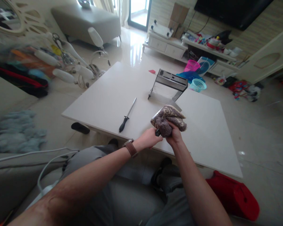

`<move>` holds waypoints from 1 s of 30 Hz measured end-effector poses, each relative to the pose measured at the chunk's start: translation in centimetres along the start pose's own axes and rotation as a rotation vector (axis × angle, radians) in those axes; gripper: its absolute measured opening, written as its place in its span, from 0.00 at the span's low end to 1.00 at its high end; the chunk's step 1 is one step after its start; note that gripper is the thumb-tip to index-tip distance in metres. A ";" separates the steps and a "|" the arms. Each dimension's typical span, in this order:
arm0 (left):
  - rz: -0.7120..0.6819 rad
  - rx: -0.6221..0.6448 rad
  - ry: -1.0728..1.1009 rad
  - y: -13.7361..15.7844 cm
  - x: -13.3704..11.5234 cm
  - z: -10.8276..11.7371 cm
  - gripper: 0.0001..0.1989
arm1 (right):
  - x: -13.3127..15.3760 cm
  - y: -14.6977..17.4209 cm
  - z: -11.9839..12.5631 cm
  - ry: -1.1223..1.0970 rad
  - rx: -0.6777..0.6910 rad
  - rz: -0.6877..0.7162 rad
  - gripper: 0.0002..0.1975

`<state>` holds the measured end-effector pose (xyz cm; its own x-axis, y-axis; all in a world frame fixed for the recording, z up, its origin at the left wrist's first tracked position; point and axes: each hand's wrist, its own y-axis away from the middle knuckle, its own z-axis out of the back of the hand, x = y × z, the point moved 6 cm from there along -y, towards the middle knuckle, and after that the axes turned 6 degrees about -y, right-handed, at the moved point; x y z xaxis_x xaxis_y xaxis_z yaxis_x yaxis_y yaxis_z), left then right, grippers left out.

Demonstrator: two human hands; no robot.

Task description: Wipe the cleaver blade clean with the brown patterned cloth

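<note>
Close to the table's near edge, my left hand (149,138) is closed round the black handle of a knife (158,133). A brown and cream patterned towel (170,117) is folded over most of the blade, and only a sliver of metal shows at its left side. My right hand (175,133) grips the towel from below and presses it round the blade. To the left of my hands a sharpening steel (127,117) with a black handle lies on the white table (96,103). Farther back stands a metal knife block (172,77) with slots in its top.
A small red piece (152,72) lies at the table's far edge. Beyond it on the floor are a pink basket (191,65) and a light blue basket (198,84). A chandelier with white shades (63,75) stands left of the table. A red object (235,196) sits at the lower right.
</note>
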<state>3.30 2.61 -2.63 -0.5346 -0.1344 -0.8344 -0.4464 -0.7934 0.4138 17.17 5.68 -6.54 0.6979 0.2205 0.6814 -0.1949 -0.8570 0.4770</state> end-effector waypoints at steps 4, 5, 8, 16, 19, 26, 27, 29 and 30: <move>-0.007 -0.004 0.008 0.1 -0.1 0.0 0.09 | -0.1 0.2 -0.1 -0.001 -0.008 -0.009 0.05; -0.008 0.001 0.013 0.1 -0.1 0.1 0.08 | 0.0 0.3 -0.2 0.001 -0.015 -0.011 0.05; -0.017 0.005 -0.006 0.4 -0.5 0.8 0.08 | 0.3 0.3 -0.2 0.027 -0.015 -0.024 0.04; -0.044 0.032 -0.059 0.2 -0.8 2.5 0.05 | 3.5 -0.1 0.5 0.010 -0.053 0.199 0.10; -0.051 0.021 -0.066 0.1 -0.6 1.8 0.06 | 3.2 0.1 0.3 0.004 -0.070 0.201 0.09; 0.015 -0.038 -0.111 0.1 -0.5 0.8 0.09 | 1.5 0.6 -0.9 -0.005 -0.009 0.055 0.06; 0.008 -0.059 -0.128 -0.1 -0.5 0.8 0.10 | 1.3 0.7 -1.1 -0.011 0.004 0.039 0.06; -0.047 -0.127 -0.163 -0.4 -0.4 1.0 0.10 | 1.0 1.1 -1.5 -0.020 0.039 0.007 0.07; -0.086 -0.164 -0.178 -0.6 -0.3 1.0 0.10 | 0.7 1.2 -1.7 -0.021 0.058 -0.008 0.07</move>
<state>3.02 3.74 -2.22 -0.6237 0.0331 -0.7809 -0.3815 -0.8849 0.2672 16.28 5.56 -4.53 0.7135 0.2186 0.6657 -0.1494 -0.8808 0.4493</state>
